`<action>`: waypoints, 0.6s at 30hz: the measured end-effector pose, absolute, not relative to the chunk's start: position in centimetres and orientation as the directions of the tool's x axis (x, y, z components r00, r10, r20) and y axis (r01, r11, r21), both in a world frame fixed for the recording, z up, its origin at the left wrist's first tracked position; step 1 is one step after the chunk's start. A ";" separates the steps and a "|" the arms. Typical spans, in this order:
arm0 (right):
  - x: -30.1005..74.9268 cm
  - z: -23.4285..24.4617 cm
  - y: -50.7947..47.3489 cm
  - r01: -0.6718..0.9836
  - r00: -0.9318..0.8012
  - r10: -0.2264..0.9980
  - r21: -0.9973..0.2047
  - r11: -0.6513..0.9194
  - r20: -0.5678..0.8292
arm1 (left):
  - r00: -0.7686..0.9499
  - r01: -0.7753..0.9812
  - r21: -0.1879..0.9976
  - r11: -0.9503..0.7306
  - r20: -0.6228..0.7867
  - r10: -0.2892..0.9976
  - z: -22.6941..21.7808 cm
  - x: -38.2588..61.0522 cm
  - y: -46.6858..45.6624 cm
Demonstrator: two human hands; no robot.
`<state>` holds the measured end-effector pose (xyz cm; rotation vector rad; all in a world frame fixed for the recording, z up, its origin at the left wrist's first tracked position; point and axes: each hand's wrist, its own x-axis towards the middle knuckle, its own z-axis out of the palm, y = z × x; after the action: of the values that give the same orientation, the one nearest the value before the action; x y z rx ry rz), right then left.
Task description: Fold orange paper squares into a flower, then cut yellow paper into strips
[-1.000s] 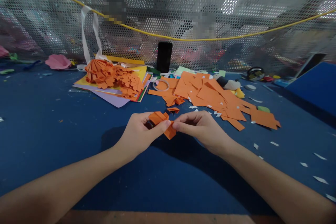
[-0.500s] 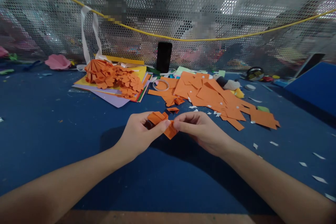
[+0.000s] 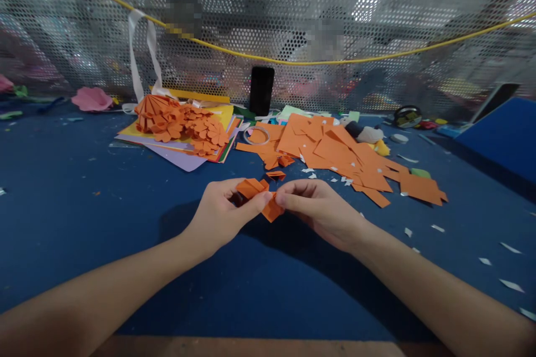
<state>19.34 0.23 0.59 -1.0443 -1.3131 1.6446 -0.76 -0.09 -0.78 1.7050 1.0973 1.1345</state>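
Note:
Both hands meet over the blue table (image 3: 84,189) on a small folded orange paper piece (image 3: 259,196). My left hand (image 3: 221,215) pinches it from the left with thumb and forefinger, and something dark shows inside the palm. My right hand (image 3: 318,206) pinches its right end with closed fingertips. The paper is creased into several folds and held just above the table.
A spread of cut orange paper squares (image 3: 347,156) lies beyond my right hand. A stack of coloured sheets with folded orange shapes (image 3: 184,125) sits at back left. A black phone (image 3: 262,90) leans on the perforated mesh wall. A tape ring (image 3: 257,135) and white scraps lie around.
Almost nothing has moved. My right hand has shifted slightly left and its fingers have tightened on the paper's end.

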 end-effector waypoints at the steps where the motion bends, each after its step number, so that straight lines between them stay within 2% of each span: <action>1: 19.3 0.5 0.2 -0.076 -0.366 0.922 -0.983 -0.165 -0.126 | 0.224 0.232 0.924 -0.305 0.255 0.941 -0.8 -0.8 -0.1; 11: 19.0 0.3 -0.2 -0.079 -0.322 0.941 -0.988 -0.136 -0.104 | 0.255 0.237 0.926 -0.293 0.232 0.939 -0.9 -0.8 0.0; 18: 19.0 0.5 0.0 0.087 -0.310 0.946 -0.993 -0.074 -0.097 | 0.266 0.232 0.935 -0.268 0.205 0.942 -1.0 -0.7 0.2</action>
<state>18.95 -0.04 0.54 -1.1624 -1.4582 1.4736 -0.68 0.22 -0.99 1.6917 1.0890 1.0582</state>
